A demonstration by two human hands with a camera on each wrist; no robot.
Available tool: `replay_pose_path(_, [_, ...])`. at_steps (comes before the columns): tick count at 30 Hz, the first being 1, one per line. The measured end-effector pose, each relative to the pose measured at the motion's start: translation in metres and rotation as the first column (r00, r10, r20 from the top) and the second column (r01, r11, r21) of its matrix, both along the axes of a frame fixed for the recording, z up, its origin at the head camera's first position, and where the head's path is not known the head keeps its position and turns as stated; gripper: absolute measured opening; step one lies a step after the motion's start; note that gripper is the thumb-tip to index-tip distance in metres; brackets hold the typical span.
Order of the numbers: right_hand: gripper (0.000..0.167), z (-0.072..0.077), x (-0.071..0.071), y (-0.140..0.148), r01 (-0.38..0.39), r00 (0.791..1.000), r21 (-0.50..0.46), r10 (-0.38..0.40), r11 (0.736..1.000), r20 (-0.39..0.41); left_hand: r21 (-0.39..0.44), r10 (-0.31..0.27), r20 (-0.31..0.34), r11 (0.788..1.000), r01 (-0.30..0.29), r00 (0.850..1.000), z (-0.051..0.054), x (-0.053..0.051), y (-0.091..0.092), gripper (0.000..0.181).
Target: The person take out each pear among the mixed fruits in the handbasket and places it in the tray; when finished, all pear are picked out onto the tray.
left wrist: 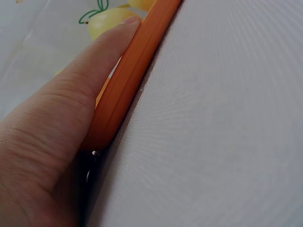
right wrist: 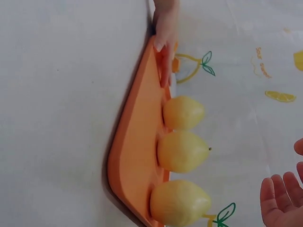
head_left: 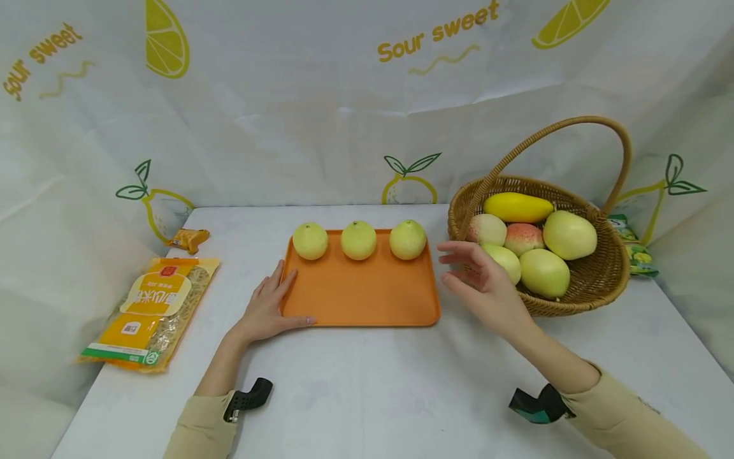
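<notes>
An orange tray (head_left: 361, 287) lies on the white table, with pale yellow-green round fruits in a row along its far side: a left one (head_left: 310, 241), a middle one (head_left: 358, 240) and a right one (head_left: 408, 240). My left hand (head_left: 268, 310) rests against the tray's near-left corner, fingers spread along the left rim. Its thumb (left wrist: 94, 66) lies along the front rim in the left wrist view. Between the tray and a wicker basket (head_left: 602, 280), my right hand (head_left: 487, 287) is raised, its fingers slightly bent and holding nothing. It partly covers the basket's near-left side.
The basket holds a yellow oblong fruit (head_left: 518, 208), reddish peaches (head_left: 524, 238) and several pale green fruits (head_left: 545, 273), under a tall arched handle (head_left: 573, 121). A green packet (head_left: 639, 255) lies behind it. At left are a yellow food bag (head_left: 151, 312) and a small orange packet (head_left: 189, 240).
</notes>
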State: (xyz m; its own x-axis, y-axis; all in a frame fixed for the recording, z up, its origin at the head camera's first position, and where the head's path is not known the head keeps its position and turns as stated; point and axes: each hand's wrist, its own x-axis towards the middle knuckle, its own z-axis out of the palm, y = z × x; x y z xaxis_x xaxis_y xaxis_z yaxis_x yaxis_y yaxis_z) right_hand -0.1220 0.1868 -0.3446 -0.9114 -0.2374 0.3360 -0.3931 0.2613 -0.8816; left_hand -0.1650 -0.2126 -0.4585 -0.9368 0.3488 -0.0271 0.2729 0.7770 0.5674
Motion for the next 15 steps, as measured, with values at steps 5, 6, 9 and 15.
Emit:
replay_pose_path(5, [0.028, 0.009, 0.001, 0.012, 0.070, 0.997, -0.073, -0.072, 0.995, -0.019, -0.008, -0.004, -0.004, 1.000, 0.004, 1.000, 0.000, 0.000, 0.000, 0.110])
replay_pose_path(6, [0.025, 0.010, 0.002, 0.015, 0.084, 0.996, -0.091, -0.086, 0.992, -0.017, -0.009, -0.005, -0.006, 1.000, 0.005, 1.000, 0.000, 0.000, 0.000, 0.110])
replay_pose_path(9, [0.018, 0.014, 0.002, 0.023, 0.111, 0.993, -0.123, -0.114, 0.986, -0.016, -0.006, -0.009, -0.009, 1.000, 0.008, 1.000, 0.000, 0.000, 0.000, 0.110])
replay_pose_path(15, [0.013, 0.019, -0.003, 0.044, 0.172, 0.985, -0.045, -0.173, 0.984, -0.025, 0.018, -0.005, -0.006, 1.000, 0.005, 1.000, 0.001, 0.001, 0.000, 0.110])
